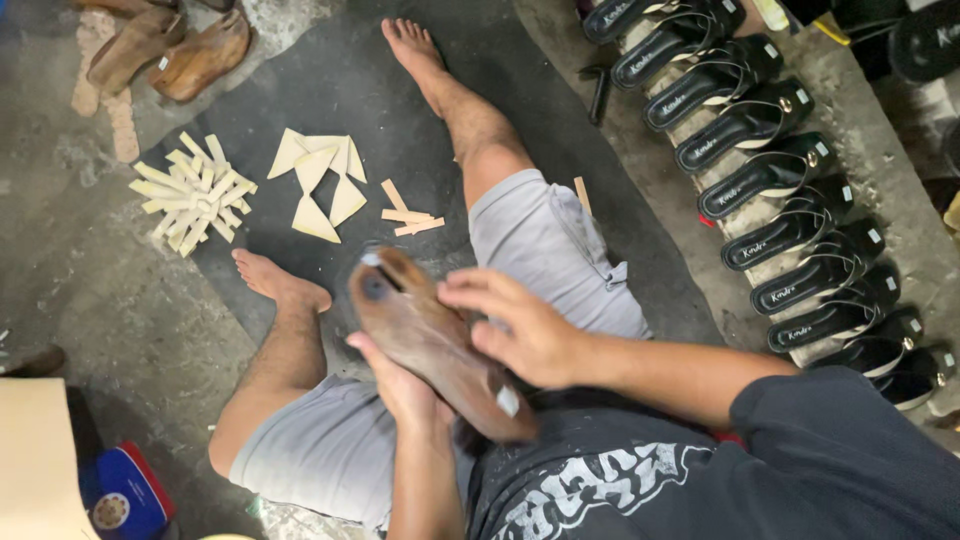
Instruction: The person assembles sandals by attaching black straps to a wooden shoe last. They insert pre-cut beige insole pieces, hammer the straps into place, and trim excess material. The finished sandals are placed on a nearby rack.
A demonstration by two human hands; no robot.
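I sit on the floor and hold a brown wooden shoe last point(425, 335) over my lap, its toe pointing away from me. My left hand point(400, 385) grips it from underneath near the middle. My right hand point(520, 325) rests on its upper side, fingers spread across the wood. A small pale tag sits on the heel end of the last. The last is slightly blurred.
Pale cut strips lie in a pile point(193, 192) on the floor, with triangular pieces point(320, 185) and a few short strips point(408, 215) on a dark mat point(350, 90). A row of black sandals point(770, 170) runs along the right. More wooden lasts point(165, 50) lie far left.
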